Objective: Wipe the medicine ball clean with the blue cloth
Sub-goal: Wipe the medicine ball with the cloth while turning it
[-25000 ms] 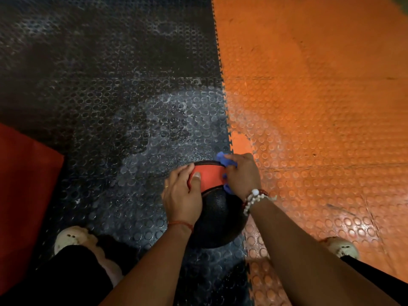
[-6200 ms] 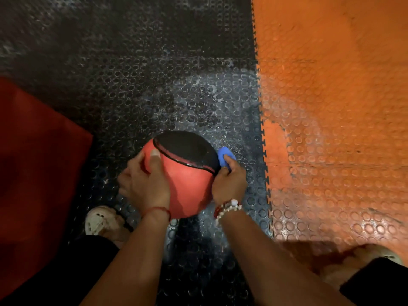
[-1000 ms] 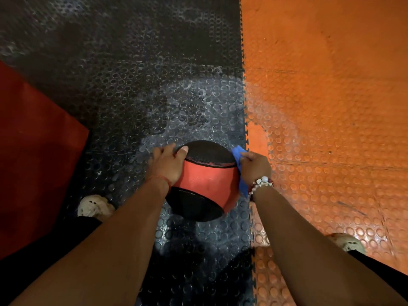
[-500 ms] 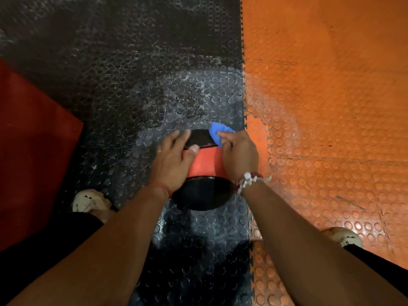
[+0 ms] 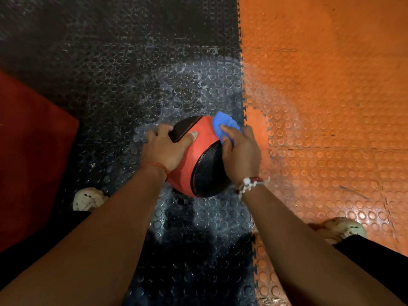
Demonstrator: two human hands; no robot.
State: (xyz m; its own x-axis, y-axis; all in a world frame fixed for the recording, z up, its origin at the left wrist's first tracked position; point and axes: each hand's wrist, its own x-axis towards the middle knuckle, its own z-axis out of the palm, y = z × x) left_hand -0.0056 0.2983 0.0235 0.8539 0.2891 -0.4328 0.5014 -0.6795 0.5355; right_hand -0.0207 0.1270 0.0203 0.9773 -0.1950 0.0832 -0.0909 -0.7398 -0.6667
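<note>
Black studded floor tiles [image 5: 136,69] down the middle, dusty grey in patches, locked by a jigsaw seam to orange studded tiles [image 5: 331,89] on their right. Dark red mat [image 5: 28,155] overlapping the black tiles' left edge. One pale shoe [image 5: 88,198] on the black, another [image 5: 344,228] on the orange.

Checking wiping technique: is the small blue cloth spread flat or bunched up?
Bunched up. The small blue cloth is wadded under the right hand fingers, pressed on the red-and-black rubber medicine ball.
</note>
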